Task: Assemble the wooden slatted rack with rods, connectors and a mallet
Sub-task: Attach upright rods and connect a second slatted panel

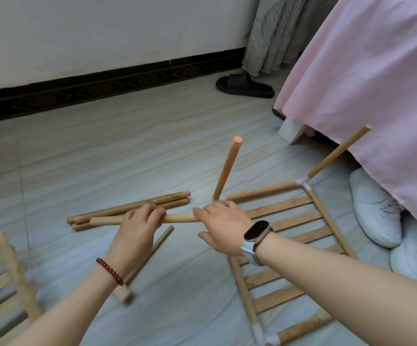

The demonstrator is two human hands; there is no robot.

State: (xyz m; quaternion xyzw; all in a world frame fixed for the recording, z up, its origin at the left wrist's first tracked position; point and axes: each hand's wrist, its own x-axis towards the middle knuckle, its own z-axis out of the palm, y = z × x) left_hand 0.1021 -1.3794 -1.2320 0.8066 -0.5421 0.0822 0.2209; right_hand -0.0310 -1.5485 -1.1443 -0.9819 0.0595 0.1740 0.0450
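Note:
A slatted wooden panel (292, 228) lies flat on the floor at the right, with white connectors (303, 183) at its corners. An upright rod (227, 168) rises from the corner under my right hand (223, 226), which covers that corner so its connector is hidden. My left hand (140, 221) grips a horizontal rod (180, 218) whose right end meets my right hand. Another rod (337, 152) stands up from the far corner. The mallet (142, 265) lies on the floor under my left wrist.
A bundle of loose rods (127, 208) lies behind my left hand. A second slatted panel (7, 275) is at the lower left. A pink bedsheet (367, 78), white shoes (377, 213) and a black slipper (244, 84) are at the right; a wall runs behind.

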